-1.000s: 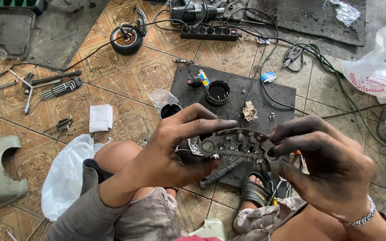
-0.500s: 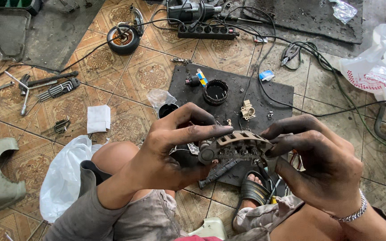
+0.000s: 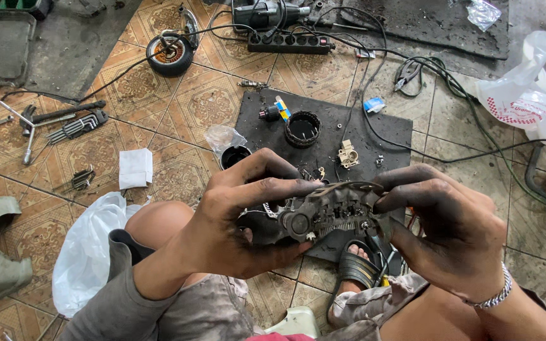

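Tiled floor (image 3: 159, 120), hands gripping curved metal part (image 3: 333, 211)

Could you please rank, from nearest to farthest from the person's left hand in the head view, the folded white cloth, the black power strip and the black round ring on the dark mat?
From the left hand:
1. Folded white cloth, on the tiles to its left.
2. Black round ring, on the dark mat beyond it.
3. Black power strip, at the top, farthest.

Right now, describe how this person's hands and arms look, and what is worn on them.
Both hands are bare and smeared with black grime, heaviest on the fingers. The left hand comes out of a grey sleeve pushed up the forearm. The right hand has a silver chain bracelet at the wrist; no sleeve shows on that forearm.
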